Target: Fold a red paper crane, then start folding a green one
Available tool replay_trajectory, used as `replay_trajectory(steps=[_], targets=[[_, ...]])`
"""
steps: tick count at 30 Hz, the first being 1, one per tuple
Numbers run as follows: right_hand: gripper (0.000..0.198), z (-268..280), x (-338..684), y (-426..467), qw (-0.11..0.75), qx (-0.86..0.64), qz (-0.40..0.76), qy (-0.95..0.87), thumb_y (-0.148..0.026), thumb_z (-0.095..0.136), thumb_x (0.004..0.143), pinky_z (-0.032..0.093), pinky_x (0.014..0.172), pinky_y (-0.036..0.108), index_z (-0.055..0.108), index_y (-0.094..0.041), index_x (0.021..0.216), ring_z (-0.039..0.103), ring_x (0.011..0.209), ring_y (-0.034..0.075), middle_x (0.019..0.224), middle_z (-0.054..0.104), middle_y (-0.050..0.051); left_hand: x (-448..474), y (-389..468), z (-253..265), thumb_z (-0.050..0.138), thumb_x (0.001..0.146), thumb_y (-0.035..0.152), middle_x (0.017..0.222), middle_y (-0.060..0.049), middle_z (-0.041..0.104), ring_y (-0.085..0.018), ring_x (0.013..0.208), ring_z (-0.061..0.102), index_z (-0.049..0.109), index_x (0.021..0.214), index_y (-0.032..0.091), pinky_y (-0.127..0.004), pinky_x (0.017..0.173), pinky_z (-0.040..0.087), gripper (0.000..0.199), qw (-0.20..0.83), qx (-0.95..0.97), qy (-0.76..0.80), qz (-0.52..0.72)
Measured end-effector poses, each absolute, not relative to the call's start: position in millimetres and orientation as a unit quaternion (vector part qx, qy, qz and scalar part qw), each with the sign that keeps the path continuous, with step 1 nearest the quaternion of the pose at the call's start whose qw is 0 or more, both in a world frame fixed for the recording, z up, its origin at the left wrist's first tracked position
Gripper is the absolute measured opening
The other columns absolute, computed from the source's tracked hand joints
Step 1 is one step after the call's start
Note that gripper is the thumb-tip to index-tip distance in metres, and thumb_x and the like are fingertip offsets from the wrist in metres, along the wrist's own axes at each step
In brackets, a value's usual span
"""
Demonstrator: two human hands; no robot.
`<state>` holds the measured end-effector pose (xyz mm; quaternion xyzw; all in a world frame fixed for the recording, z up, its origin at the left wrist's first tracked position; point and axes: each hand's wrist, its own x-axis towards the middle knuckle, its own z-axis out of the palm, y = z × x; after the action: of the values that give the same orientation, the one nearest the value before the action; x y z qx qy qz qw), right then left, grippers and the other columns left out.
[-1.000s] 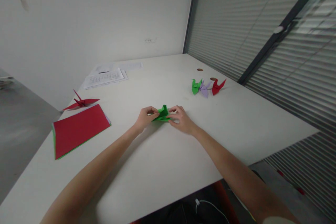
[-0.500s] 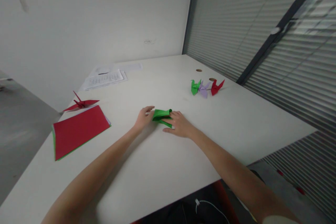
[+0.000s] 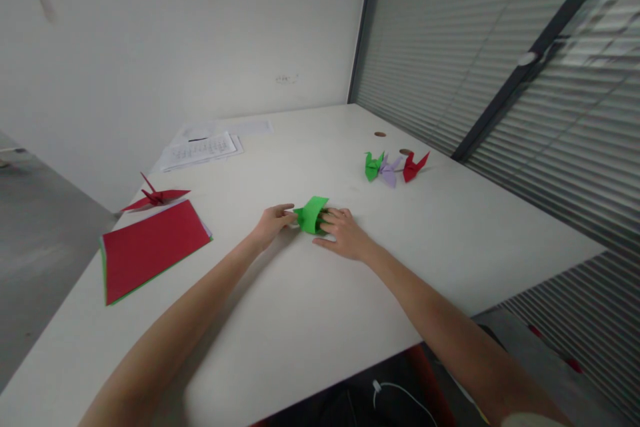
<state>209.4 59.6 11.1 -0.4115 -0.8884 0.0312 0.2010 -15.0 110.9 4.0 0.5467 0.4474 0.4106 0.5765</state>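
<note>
A piece of green folded paper (image 3: pixel 313 215) is between my two hands, low over the white table. One flap of it stands up and curves over, with a hollow facing my right hand. My left hand (image 3: pixel 273 221) pinches its left corner between thumb and fingers. My right hand (image 3: pixel 345 232) is on the other side, fingers spread and partly tucked into the paper's opening, thumb apart below. The tips of those right fingers are partly hidden by the paper.
Left on the table (image 3: pixel 250 333) lies a stack of coloured sheets, red sheet (image 3: pixel 155 250) on top, with a red paper crane (image 3: pixel 156 197) behind it. Written papers (image 3: pixel 203 150) lie farther back. Green (image 3: pixel 373 167), purple (image 3: pixel 389 172) and red (image 3: pixel 413 167) cranes stand at the right.
The green paper's upper flap has lifted and bent over, so the paper looks taller and narrower. My hands have stayed almost in place.
</note>
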Motion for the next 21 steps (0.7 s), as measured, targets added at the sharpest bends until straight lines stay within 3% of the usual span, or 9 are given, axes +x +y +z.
replay_trajectory(steps=[4,8,13,18,21], targets=[[0.031,7.7,208.9,61.8,0.229,-0.431,0.087,-0.868,-0.042,0.062,0.088,0.040,0.093,0.050,0.075,-0.014,0.091,0.058,0.105,0.031,0.100,0.070,0.017,-11.8,108.5,2.4,0.080,0.063,0.036,0.081,-0.006,0.071,-0.017,0.073,0.064,0.074,0.093,0.012,-0.031,0.072,0.051,0.038,0.567,0.564,0.431,0.418],[0.035,4.3,207.0,62.9,0.305,-0.402,0.204,-0.838,-0.047,0.062,0.086,0.040,0.097,0.048,0.074,-0.016,0.096,0.059,0.106,0.029,0.104,0.070,0.014,-10.3,107.1,0.9,0.081,0.060,0.031,0.087,-0.007,0.071,-0.018,0.073,0.066,0.071,0.100,0.013,-0.035,0.073,0.055,0.045,0.571,0.532,0.435,0.449],[0.045,5.7,205.5,66.9,0.428,-0.454,0.352,-0.698,-0.056,0.053,0.087,0.048,0.076,0.035,0.072,-0.016,0.094,0.064,0.082,0.022,0.088,0.072,0.008,-8.0,105.8,4.2,0.078,0.062,0.028,0.099,-0.010,0.072,-0.020,0.080,0.067,0.072,0.096,0.014,-0.036,0.076,0.055,0.037,0.526,0.549,0.427,0.490],[0.037,11.9,209.1,71.7,0.499,-0.472,0.415,-0.596,-0.054,0.066,0.075,0.047,0.072,0.031,0.071,-0.017,0.074,0.062,0.072,0.019,0.071,0.068,0.002,-1.8,99.6,10.1,0.076,0.068,0.034,0.099,-0.010,0.073,-0.021,0.081,0.069,0.072,0.098,0.015,-0.035,0.073,0.056,0.036,0.492,0.587,0.404,0.501],[0.035,15.2,208.3,70.6,0.517,-0.431,0.538,-0.508,-0.051,0.074,0.068,0.050,0.076,0.032,0.073,-0.018,0.081,0.064,0.076,0.019,0.078,0.072,0.002,1.2,96.2,11.4,0.076,0.071,0.037,0.104,-0.010,0.073,-0.022,0.085,0.069,0.071,0.101,0.016,-0.036,0.075,0.057,0.037,0.481,0.614,0.382,0.495]])
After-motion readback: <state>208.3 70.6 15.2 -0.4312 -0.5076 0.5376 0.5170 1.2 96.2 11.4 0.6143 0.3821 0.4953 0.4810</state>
